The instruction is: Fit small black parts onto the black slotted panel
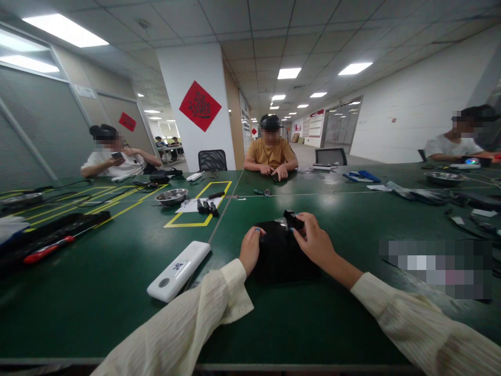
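Observation:
My left hand is closed on the left edge of a flat black bag, which looks like thin, glossy plastic. In my right hand, thumb and fingers pinch a small black block-shaped part over the bag's upper right corner. A bit of clear plastic shows beside that part; whether it belongs to the bag I cannot tell. To the left of my left hand lies a white power bank marked 26.
Several small black parts stand by a metal bowl. Green-handled pliers lie ahead. A red-handled tool is at left. A person in a yellow shirt sits opposite; others sit at both sides of the green table.

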Tool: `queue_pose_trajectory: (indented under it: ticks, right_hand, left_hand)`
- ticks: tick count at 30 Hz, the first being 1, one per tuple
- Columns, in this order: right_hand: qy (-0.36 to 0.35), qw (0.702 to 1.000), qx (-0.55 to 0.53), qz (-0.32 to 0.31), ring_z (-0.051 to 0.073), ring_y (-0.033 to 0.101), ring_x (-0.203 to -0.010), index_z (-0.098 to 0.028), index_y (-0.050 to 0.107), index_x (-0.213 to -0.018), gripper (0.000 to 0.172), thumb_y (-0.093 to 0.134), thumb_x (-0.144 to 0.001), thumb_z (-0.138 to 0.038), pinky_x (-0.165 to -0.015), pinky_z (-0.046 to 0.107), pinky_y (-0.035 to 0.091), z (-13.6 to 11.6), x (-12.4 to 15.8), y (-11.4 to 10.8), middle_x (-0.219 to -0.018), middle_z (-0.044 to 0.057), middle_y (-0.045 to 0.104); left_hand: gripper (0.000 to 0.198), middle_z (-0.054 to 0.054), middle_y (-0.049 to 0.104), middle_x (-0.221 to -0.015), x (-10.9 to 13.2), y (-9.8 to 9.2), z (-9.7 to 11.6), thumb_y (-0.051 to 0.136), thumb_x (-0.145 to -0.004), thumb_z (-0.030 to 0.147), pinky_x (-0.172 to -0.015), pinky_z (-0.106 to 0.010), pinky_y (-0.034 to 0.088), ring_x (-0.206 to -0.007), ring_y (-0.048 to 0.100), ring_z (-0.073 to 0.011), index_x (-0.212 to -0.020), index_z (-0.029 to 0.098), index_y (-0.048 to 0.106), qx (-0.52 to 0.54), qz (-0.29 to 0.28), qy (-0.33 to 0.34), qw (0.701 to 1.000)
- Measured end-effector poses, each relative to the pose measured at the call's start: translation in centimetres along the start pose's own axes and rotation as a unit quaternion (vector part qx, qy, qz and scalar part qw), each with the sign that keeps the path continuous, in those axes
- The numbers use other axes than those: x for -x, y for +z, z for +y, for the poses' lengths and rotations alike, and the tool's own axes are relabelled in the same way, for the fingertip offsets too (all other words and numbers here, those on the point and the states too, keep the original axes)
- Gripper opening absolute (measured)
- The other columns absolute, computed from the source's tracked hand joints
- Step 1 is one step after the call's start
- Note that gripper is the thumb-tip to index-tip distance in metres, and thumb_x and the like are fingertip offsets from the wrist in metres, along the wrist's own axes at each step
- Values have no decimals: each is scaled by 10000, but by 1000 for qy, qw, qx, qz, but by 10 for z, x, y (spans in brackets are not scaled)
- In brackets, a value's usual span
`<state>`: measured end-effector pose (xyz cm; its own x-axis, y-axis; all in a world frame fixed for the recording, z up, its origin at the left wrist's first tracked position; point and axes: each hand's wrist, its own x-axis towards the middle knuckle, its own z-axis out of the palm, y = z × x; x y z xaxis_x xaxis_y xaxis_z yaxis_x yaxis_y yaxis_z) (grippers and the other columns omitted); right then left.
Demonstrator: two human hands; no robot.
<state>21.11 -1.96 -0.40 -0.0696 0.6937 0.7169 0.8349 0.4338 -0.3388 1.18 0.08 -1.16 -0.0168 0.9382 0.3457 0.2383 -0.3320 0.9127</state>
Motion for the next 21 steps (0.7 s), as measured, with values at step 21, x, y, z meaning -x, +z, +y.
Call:
queue_pose_trajectory:
  ticks: [21]
  right_hand:
    - [52, 990, -127, -19, 159, 603, -677, -150, 425, -1117, 331, 427, -852, -348, -624, 295, 482, 4, 3, 6, -872, 75, 608]
  left_hand:
    - [242, -3, 530, -718, 2, 0, 5, 325, -784, 345, -761, -266, 385, -772, 502, -165, -667, 206, 485, -6, -12, -7, 1000]
